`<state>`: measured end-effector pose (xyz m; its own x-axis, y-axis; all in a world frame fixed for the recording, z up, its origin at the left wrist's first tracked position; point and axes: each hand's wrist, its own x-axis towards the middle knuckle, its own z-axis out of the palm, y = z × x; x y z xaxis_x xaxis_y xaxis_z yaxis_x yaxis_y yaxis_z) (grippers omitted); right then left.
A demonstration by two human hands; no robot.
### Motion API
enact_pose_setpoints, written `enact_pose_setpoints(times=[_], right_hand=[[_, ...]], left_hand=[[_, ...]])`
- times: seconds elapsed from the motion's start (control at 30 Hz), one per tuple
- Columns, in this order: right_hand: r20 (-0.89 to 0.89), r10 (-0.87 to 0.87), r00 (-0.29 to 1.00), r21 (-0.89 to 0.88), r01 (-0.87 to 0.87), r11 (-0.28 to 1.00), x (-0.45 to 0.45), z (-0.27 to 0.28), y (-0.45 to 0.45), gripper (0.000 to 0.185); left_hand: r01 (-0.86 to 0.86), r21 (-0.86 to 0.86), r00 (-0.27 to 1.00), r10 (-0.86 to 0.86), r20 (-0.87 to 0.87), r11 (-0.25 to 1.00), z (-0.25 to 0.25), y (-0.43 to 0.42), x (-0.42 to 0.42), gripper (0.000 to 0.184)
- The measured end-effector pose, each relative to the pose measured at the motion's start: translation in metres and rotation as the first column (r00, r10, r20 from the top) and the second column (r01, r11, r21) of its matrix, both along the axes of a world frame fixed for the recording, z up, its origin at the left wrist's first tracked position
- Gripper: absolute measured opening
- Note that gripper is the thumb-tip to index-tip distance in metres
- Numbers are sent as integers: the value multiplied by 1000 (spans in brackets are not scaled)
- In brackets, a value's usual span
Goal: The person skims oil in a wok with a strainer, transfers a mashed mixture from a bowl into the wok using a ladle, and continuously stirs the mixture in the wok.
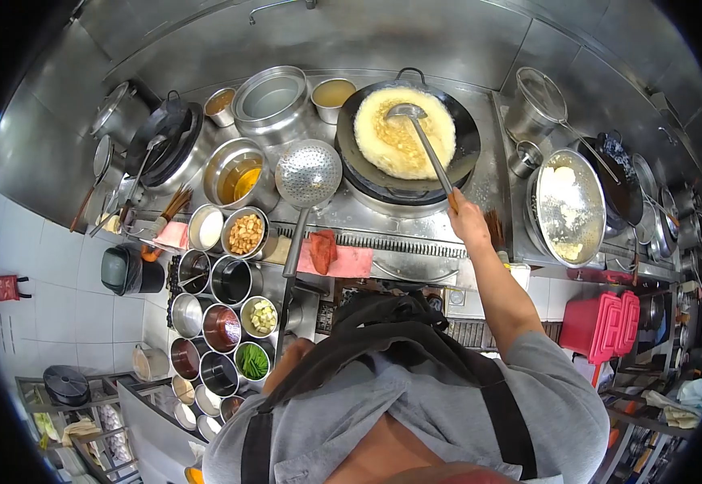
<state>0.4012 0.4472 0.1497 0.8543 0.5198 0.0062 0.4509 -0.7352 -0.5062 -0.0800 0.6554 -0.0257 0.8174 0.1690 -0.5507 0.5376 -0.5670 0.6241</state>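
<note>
My right hand [468,219] is closed round the wooden end of a long-handled ladle [427,145]. The ladle's bowl lies in the foamy yellow oil [403,133] inside a large black wok [468,133] on the stove. Down at my left side, my left hand [293,355] shows only in part, near the pots of ingredients; its fingers are hidden. A perforated metal strainer [309,173] rests left of the wok, its handle pointing toward me over a pink cloth [351,261] with a red cloth [322,251] on it.
At the left stand a pot of amber liquid [239,179], a pot of browned cubes [246,233] and several seasoning pots, one with green vegetables [252,360]. On the right are a large colander [571,206], a mesh strainer [541,93] and a red bin [597,327].
</note>
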Motion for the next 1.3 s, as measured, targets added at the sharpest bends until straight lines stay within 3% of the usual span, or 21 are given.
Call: enact_pose_setpoints(times=[0.13,0.23,0.3,0.33,0.43,0.6,0.73,0.83,0.93,1.13,1.3], right_hand=[[-60,-1,998,50,4,999,3,5,19,55],[19,49,999,144,-51,988,4,-12,20,55],[-188,48,981,174,-15,985,-4,-7,15,55],[-189,44,981,173,-11,985,-8,-10,11,55],[-423,103,900,357,61,932,-29,-5,-9,54],[-537,74,841,308,113,945,-60,20,-53,54],[-492,40,870,289,120,950,-81,26,-93,54],[-182,84,980,260,-34,965,-95,37,-117,53],[-244,-11,970,122,42,992,-101,49,-123,51],[-91,23,996,105,-13,994,-83,25,-96,51],[-70,19,997,120,-11,993,-56,-5,-65,52]], left_hand=[[-42,45,999,42,18,998,9,-6,-15,20],[-47,74,998,44,41,996,14,-8,-13,20],[-39,98,998,33,59,994,17,-9,-7,19],[-31,111,997,24,69,993,18,-9,-3,19],[-1,164,995,-16,102,986,25,-9,13,19],[47,242,988,-82,134,969,34,-5,35,19],[116,160,989,-129,76,980,14,7,38,17],[163,118,985,-168,31,979,3,15,40,15],[186,91,982,-188,3,978,-4,20,45,14],[181,59,983,-181,6,982,-10,21,53,14],[161,51,987,-161,9,986,-9,17,51,13]])
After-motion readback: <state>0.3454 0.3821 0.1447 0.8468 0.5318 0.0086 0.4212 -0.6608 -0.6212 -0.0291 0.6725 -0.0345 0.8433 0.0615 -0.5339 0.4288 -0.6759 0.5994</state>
